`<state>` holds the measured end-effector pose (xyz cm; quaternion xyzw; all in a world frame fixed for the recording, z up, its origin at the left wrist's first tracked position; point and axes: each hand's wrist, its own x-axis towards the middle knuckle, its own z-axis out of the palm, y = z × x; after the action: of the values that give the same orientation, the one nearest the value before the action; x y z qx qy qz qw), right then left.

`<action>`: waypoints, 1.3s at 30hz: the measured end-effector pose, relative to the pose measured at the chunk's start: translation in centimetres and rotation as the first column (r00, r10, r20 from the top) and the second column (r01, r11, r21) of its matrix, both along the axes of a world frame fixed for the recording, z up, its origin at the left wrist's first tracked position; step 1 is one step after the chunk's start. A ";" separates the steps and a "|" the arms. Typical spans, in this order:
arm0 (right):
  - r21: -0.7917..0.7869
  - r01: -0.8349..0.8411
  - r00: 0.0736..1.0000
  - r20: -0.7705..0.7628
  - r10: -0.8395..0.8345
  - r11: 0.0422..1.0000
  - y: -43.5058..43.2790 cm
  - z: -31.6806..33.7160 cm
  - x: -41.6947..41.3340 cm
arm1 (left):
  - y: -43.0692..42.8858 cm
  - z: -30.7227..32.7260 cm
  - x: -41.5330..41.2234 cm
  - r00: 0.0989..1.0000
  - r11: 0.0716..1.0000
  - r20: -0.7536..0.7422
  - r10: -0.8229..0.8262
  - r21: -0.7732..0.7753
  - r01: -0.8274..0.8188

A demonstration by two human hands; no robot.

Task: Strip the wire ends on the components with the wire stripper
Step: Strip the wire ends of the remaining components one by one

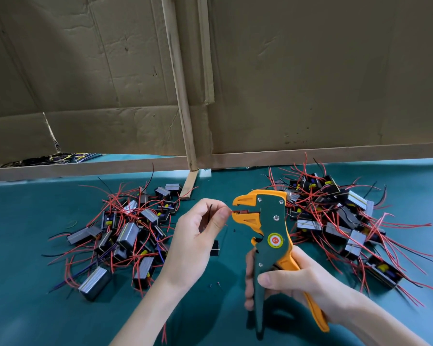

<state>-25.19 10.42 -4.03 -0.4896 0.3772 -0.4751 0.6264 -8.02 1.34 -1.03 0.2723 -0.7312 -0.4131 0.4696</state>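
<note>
Now, red wire (232,210) inside wire stripper (273,221).

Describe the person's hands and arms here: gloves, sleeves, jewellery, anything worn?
Nothing worn that shows. The left hand and right hand are bare: no gloves, rings or tape. The left forearm and right forearm are bare down to the frame's bottom edge, with no sleeve, cuff, watch or wrist strap in view.

Green table mat (23,245): heap of wired components (125,236) left of the left hand (193,236) fingers (205,203), another heap (348,221) right of them, wooden strip (189,183) beyond, tiny insulation scraps (219,284) nearer.
</note>
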 end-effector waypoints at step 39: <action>0.071 0.143 0.972 0.178 -0.154 0.987 -0.5 -0.1 0.2 | -0.5 -0.8 0.0 0.992 0.992 0.100 0.083 0.090 -0.092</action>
<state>-24.96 9.87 -4.08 -0.3961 0.3672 -0.5525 0.6348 -8.03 0.81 -1.86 0.3454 -0.7199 -0.4128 0.4382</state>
